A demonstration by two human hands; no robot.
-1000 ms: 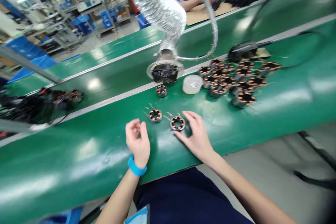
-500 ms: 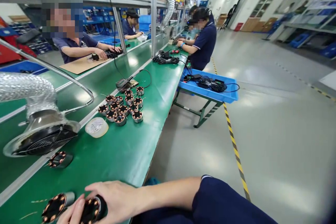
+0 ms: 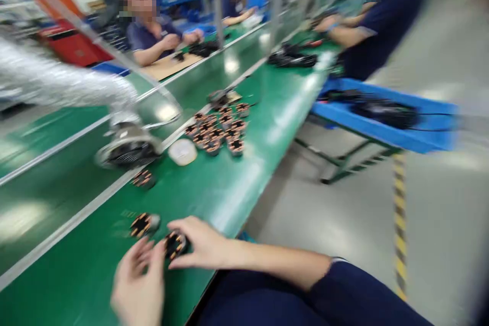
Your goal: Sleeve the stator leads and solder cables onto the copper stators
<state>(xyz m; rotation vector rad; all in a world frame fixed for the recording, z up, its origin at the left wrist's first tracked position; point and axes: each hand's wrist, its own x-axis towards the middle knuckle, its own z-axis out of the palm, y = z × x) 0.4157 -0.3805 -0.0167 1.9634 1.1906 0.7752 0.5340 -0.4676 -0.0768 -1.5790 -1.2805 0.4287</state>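
My right hand (image 3: 204, 244) grips a motor stator (image 3: 176, 244) with copper windings around a black core, thumb below and fingers above. At the stator's left side, my left hand (image 3: 139, 282) has its fingers curled and its thumb tip against or very near the rim. Whatever lies between those left fingers is too blurred to make out. Just beyond them, a second stator (image 3: 143, 224) lies on its side on the green bench (image 3: 95, 260). Farther up is a third stator (image 3: 143, 179), near the fume hood.
A cluster of several stators (image 3: 216, 132) stands beside a roll of clear tape (image 3: 182, 152). The fume extraction hood (image 3: 130, 150) overhangs the bench at left. A blue tray (image 3: 431, 132) with black cables sits on a stand at right. Co-workers sit along the line.
My view has swung left and down, so the bench and both hands appear farther up and to the right. The stator stays in my right hand; more of my left hand now shows.
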